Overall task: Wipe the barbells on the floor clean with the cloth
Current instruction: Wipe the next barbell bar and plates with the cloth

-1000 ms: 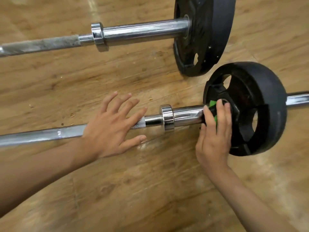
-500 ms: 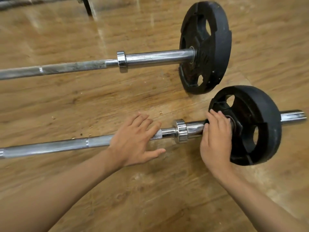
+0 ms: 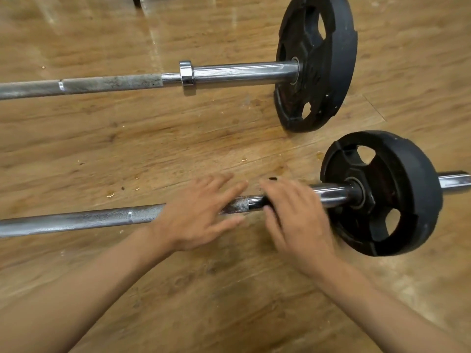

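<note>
Two barbells lie side by side on the wooden floor. My left hand point(image 3: 196, 215) rests flat, fingers straight, on the knurled shaft of the near barbell point(image 3: 76, 220). Just to its right, my right hand point(image 3: 295, 215) curls over the bar near the collar, blurred by motion. A dark cloth point(image 3: 257, 205) peeks out under its fingers; most of the cloth is hidden. The near black plate point(image 3: 413, 200) stands a short way right of that hand. The far barbell point(image 3: 242, 71) has a dirty grey shaft and its own black plate point(image 3: 334, 59).
Small crumbs and specks point(image 3: 110, 193) are scattered on the wooden floor point(image 3: 178, 138) between the two bars. A dark upright object point(image 3: 136, 1) shows at the top edge.
My right hand has slid left along the sleeve, from the plate's hub to the collar beside my left hand. The view has pulled back and up.
</note>
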### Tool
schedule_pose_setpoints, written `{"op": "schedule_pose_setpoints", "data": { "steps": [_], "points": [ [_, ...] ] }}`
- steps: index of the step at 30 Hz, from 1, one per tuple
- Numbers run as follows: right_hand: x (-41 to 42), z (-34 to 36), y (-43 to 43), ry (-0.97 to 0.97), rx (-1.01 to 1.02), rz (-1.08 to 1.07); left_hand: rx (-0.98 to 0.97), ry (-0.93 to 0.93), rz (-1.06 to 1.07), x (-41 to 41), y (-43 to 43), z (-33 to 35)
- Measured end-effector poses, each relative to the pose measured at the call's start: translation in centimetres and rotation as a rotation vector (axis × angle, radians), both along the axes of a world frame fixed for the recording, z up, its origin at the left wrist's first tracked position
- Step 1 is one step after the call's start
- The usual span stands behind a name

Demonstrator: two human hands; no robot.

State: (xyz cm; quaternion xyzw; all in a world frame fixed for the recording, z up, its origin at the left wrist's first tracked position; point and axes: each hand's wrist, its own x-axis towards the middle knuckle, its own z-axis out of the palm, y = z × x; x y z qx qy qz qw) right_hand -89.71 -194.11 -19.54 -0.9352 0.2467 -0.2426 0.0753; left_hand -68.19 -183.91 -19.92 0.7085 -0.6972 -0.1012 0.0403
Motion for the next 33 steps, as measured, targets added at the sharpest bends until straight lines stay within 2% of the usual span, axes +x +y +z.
{"op": "schedule_pose_setpoints", "data": {
  "steps": [2,5,8,12,16,20,21,24,26,30,33],
  "points": [
    [-0.4,-0.7,1.3,0.103,-0.030,0.016,-0.006,0.075,0.135,0.9,0.6,0.7],
    [2.0,-0.2,0.0,0.176,0.044,-0.086,0.022,-0.096,0.140,0.6,1.5,-0.1],
    [4.7,1.0,-2.3,0.230,0.162,-0.217,0.036,-0.125,0.146,0.0,1.4,-0.3],
    [1.6,0.5,0.9,0.195,0.077,-0.105,0.021,-0.166,0.146,-0.1,1.7,-0.5],
    [1.7,0.5,1.1,0.336,0.019,-0.062,0.027,-0.190,0.150,-0.7,2.1,-0.6],
    [3.4,2.2,-0.4,0.378,0.376,-0.218,0.031,-0.197,0.161,-0.9,2.4,-0.5],
    [2.8,2.4,0.4,0.378,0.375,-0.239,0.028,-0.200,0.158,-0.9,2.5,-0.5],
    [0.2,1.6,2.8,0.364,0.175,-0.176,0.029,-0.215,0.155,-1.4,2.7,-0.3],
    [0.5,1.4,1.6,0.385,0.110,-0.125,0.027,-0.217,0.160,-1.6,2.9,-0.3],
    [3.0,1.8,-0.5,0.392,0.236,-0.163,0.019,-0.214,0.149,-1.9,3.2,-0.3],
    [0.1,1.6,3.0,0.291,0.184,-0.127,0.013,-0.202,0.146,-2.0,3.3,-0.2]
  ]
}}
